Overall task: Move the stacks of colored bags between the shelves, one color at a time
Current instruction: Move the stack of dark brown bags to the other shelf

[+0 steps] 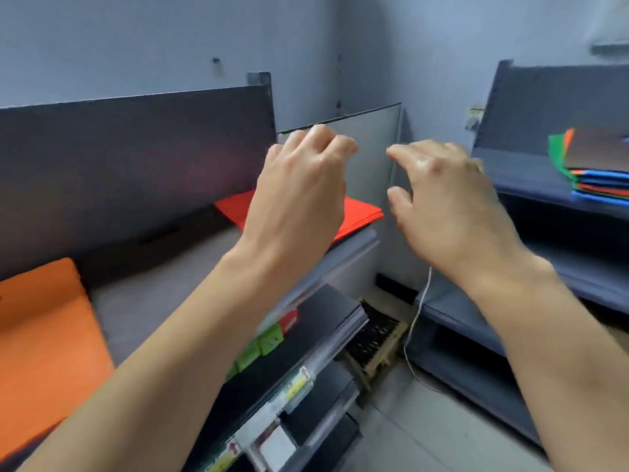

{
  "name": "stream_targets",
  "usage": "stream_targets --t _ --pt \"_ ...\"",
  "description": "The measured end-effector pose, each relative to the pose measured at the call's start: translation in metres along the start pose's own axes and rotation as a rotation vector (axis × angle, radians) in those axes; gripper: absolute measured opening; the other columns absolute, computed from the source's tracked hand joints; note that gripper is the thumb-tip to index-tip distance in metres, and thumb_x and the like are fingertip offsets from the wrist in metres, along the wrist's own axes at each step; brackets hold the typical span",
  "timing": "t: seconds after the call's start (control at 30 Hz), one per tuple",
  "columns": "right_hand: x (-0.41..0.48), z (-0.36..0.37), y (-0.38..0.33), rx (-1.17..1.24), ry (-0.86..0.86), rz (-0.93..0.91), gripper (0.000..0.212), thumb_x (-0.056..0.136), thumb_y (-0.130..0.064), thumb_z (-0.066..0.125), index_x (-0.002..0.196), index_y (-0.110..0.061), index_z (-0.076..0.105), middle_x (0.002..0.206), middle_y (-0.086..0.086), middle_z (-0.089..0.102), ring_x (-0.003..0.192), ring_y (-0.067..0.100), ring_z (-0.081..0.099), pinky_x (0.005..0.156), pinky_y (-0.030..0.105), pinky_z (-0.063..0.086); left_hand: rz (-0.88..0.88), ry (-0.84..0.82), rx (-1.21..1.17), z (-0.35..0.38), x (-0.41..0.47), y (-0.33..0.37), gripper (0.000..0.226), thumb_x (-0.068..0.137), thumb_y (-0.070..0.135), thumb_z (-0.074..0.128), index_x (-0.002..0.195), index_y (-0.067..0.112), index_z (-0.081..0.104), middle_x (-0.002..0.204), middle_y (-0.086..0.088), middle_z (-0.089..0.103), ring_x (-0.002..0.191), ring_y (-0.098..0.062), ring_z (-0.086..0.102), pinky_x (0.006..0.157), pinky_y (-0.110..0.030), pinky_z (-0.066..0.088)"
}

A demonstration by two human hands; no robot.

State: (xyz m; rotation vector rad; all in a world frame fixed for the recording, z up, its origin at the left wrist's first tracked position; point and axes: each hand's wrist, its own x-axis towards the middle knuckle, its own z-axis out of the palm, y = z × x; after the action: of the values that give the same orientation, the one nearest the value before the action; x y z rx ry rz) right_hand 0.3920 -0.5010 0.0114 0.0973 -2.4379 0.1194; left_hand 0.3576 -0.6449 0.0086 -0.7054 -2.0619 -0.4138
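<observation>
A red stack of bags (360,212) lies at the right end of the left shelf (163,301), partly hidden behind my left hand (299,192). An orange stack (44,342) lies at that shelf's near left. My left hand hovers above the red stack with loosely curled fingers and holds nothing. To its right, my right hand (446,206) hangs in the air past the shelf's end, fingers relaxed and empty. A mixed pile of green, orange and blue bags (592,178) rests on the right shelf (531,178).
A dark back panel (136,158) rises behind the left shelf. Lower shelves hold green and red boxes (269,338) and price labels. A white cable (417,321) hangs in the gap between the two shelf units, above a brush on the tiled floor.
</observation>
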Motion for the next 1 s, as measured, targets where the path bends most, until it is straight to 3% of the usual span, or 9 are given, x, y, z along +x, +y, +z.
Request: stream_targets --t 0.23,0.6,0.77,0.9,1.0 --pt "-0.033 -0.041 0.137 -0.196 0.035 0.310 0.027 0.086 -0.009 0.055 0.111 -0.004 0.059 0.114 0.018 0.061 0.108 0.039 0.049 0.092 0.048 0.040 0.207 -0.028 -0.246 0.089 0.055 0.103 0.032 0.076 -0.003 0.051 0.103 0.007 0.066 0.093 -0.012 0.065 0.087 -0.035 0.060 0.078 -0.042 0.047" --pt "-0.057 -0.061 0.281 -0.466 0.053 0.644 0.022 0.088 -0.010 0.055 0.109 -0.005 0.062 0.109 0.016 0.063 0.104 0.039 0.049 0.089 0.045 0.042 0.433 -0.022 -0.465 0.228 0.121 0.216 0.027 0.074 -0.009 0.054 0.095 0.003 0.065 0.090 -0.014 0.064 0.079 -0.036 0.059 0.068 -0.042 0.047" --pt "-0.017 -0.044 0.344 -0.516 0.021 0.661 0.028 0.092 -0.013 0.050 0.118 -0.008 0.058 0.116 0.012 0.060 0.112 0.035 0.047 0.094 0.043 0.037 0.418 -0.011 -0.545 0.301 0.172 0.233 0.030 0.073 -0.010 0.052 0.097 0.001 0.065 0.088 -0.016 0.064 0.075 -0.037 0.057 0.065 -0.043 0.049" --pt "0.020 -0.027 0.396 -0.516 -0.001 0.701 0.037 0.095 -0.017 0.046 0.131 -0.013 0.050 0.126 0.010 0.056 0.120 0.032 0.043 0.098 0.042 0.034 0.374 -0.038 -0.581 0.358 0.214 0.243 0.029 0.080 -0.001 0.046 0.101 0.004 0.065 0.091 -0.015 0.062 0.080 -0.037 0.055 0.069 -0.046 0.049" --pt "0.035 -0.014 0.430 -0.493 -0.006 0.756 0.036 0.096 -0.019 0.045 0.131 -0.013 0.050 0.127 0.009 0.056 0.120 0.031 0.043 0.095 0.040 0.036 0.356 -0.079 -0.602 0.395 0.235 0.254 0.028 0.080 -0.002 0.047 0.101 0.004 0.065 0.092 -0.014 0.062 0.082 -0.037 0.055 0.071 -0.046 0.048"
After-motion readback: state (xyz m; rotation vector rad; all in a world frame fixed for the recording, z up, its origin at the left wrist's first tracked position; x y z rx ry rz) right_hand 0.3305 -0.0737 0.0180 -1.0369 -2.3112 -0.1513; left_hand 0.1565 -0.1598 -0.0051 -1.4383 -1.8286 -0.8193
